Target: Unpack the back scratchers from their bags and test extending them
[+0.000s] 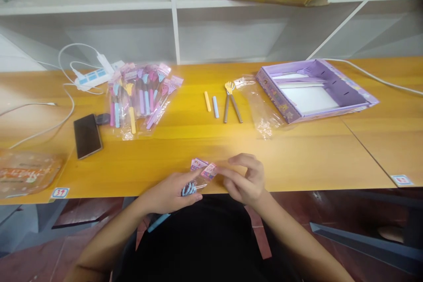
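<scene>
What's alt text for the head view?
The left hand holds a blue claw-headed stick with clear packaging; the right hand is at a pink label. Bagged sticks, a phone and an open purple box lie on the table.

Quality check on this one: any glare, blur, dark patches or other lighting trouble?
Head view: bright glare flecks on the crumpled clear wrapper and the bagged pieces; head view: pale sheen on the table beyond the right hand; head view: print on the label card too soft to read; head view: top right corner darkened.
</scene>
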Demonstrator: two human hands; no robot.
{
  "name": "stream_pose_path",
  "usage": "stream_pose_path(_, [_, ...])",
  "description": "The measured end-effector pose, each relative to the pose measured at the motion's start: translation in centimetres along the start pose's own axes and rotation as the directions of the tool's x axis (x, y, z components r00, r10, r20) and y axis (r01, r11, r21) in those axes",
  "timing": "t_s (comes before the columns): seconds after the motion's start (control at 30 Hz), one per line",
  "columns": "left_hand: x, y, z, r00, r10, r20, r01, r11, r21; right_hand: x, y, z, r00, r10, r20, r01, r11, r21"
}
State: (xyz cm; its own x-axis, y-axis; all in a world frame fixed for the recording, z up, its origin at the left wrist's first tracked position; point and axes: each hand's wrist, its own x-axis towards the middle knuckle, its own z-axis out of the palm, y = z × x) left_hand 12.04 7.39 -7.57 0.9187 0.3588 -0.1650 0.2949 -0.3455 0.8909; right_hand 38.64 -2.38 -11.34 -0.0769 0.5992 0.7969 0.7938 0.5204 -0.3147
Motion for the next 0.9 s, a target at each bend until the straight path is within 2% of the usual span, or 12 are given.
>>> stream_pose_path(0.1, [0.0, -0.1, 0.0, 1.000, 0.011, -0.002, -0.011, 1.000, -0.006, 0.3, -0.2, 0.0, 0.991, 0.129, 0.034, -0.131, 0.989, 0.074])
stream_pose_path(0.3, [0.2, -0.3, 0.1, 0.999, 0.047, 0.022, -0.047, 0.999, -0.007, 0.7, 0.1, -0.6, 0.924, 0.251, 0.289, -0.348, 0.865, 0.361])
stream_pose_path(0.37, [0.2, -0.1, 0.0, 0.998, 0.050, 0.021, -0.050, 0.999, -0.009, 1.0, 0.7, -1.4, 0.906, 0.324, 0.273, -0.413, 0.819, 0.398])
stream_pose_path(0.47, [0.2, 0.2, -0.3, 0.996, 0.071, 0.048, -0.070, 0.997, -0.022, 1.6, 1.5, -2.5, 0.856, 0.506, 0.105, -0.506, 0.777, 0.375])
stream_pose_path(0.5, [0.2, 0.3, -0.3, 0.994, 0.084, 0.066, -0.082, 0.996, -0.027, 1.8, 1.5, -2.6, 0.829, 0.552, 0.086, -0.543, 0.759, 0.360])
stream_pose_path(0.53, [0.2, 0.4, -0.4, 0.991, 0.099, 0.085, -0.096, 0.995, -0.033, 2.0, 1.4, -2.5, 0.806, 0.580, 0.118, -0.581, 0.737, 0.345])
stream_pose_path(0.6, [0.3, 0.5, -0.5, 0.986, 0.117, 0.118, -0.113, 0.993, -0.039, 2.2, 0.7, -1.4, 0.764, 0.580, 0.283, -0.645, 0.696, 0.315])
stream_pose_path(0.67, [0.3, 0.4, -0.4, 0.987, 0.093, 0.130, -0.092, 0.996, -0.018, 2.2, -0.1, 0.4, 0.744, 0.533, 0.404, -0.654, 0.706, 0.272])
stream_pose_path(0.73, [0.2, 0.3, -0.4, 0.993, 0.034, 0.117, -0.038, 0.999, 0.028, 2.0, -0.6, 1.9, 0.774, 0.503, 0.385, -0.604, 0.770, 0.207])
stream_pose_path(0.8, [0.0, 0.2, -0.4, 0.997, -0.014, 0.082, 0.010, 0.999, 0.049, 1.8, -0.6, 2.3, 0.802, 0.503, 0.322, -0.569, 0.806, 0.161])
stream_pose_path(0.87, [-0.2, 0.1, -0.4, 0.999, -0.034, 0.029, 0.033, 0.999, 0.033, 1.8, -0.3, 1.6, 0.792, 0.518, 0.322, -0.595, 0.774, 0.218])
stream_pose_path(0.9, [-0.3, 0.1, -0.4, 0.999, -0.045, -0.001, 0.045, 0.999, 0.020, 1.9, -0.3, 1.0, 0.777, 0.501, 0.382, -0.615, 0.733, 0.290])
